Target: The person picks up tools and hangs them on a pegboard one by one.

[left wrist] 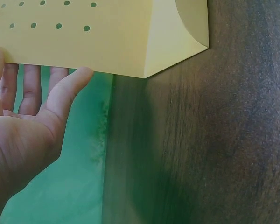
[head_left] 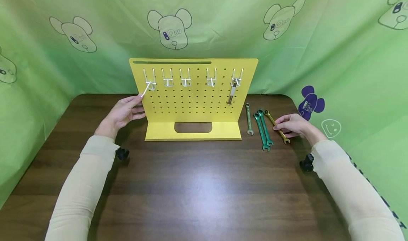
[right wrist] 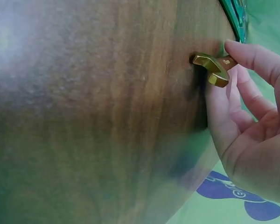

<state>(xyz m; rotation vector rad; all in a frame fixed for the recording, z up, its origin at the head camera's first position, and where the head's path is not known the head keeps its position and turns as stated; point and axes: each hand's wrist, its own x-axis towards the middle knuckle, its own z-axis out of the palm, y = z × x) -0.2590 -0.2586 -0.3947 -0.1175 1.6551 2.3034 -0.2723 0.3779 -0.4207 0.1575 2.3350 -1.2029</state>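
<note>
At the left edge of a yellow pegboard (head_left: 191,106), my left hand (head_left: 125,111) grips the side, its fingers partly hidden behind the board in the left wrist view. A slim white rod (head_left: 146,90) slants from the leftmost hook (head_left: 151,86) down to my fingertips. My right hand (head_left: 291,124) pinches a gold combination wrench (head_left: 276,125) between thumb and fingers at the table's right side. Its open-end head (right wrist: 212,67) sticks out from the grip in the right wrist view. Beside it lie two green wrenches (head_left: 261,130) close together, and a pale green wrench (head_left: 249,119).
A silver wrench (head_left: 233,92) hangs from the rightmost white hook (head_left: 237,78) on the pegboard. Several other white hooks (head_left: 186,80) line its upper part. The brown wooden table (head_left: 178,184) meets green printed cloth (head_left: 220,32) at the back and sides.
</note>
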